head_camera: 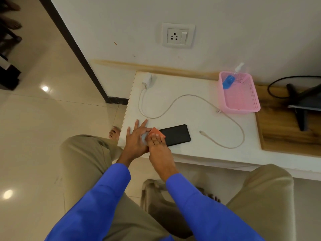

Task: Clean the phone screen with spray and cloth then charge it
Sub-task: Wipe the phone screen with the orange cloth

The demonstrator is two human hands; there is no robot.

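1. Fingers, right hand (157, 145): straight and close together, laid flat on the orange cloth (156, 133), pressing it onto the near-left end of the phone (175, 135). Nothing is curled round or pinched.
2. Fingers, left hand (136, 136): spread and flat on the white surface (191, 91), just beside the phone's left end at its 9 o'clock; the thumb side meets the cloth edge. Whether it steadies the phone itself cannot be told.
3. Phone: black, lying flat, near the front edge of the surface; long axis running roughly 8 to 2 o'clock.
4. Cloth: small, folded, covering only the phone's left end; the rest of the screen lies bare.
5. Spray bottle (230, 80): blue, leaning in the pink basket (243, 105), at 1 o'clock from the phone, well apart.
6. Charger adapter (147, 80): white, at 11 o'clock from the phone, unplugged; its cable (173, 100) loops across the surface, the free plug (203, 133) lying near the phone at 3 o'clock.
7. Wall socket (178, 36): at 12 o'clock, above the surface.
8. Step in hand, judged: wiping. Advice: keep pressure light and even, sweep lengthwise toward 2 o'clock, hold the left hand against the phone to stop sliding, cover the bare end before charging.
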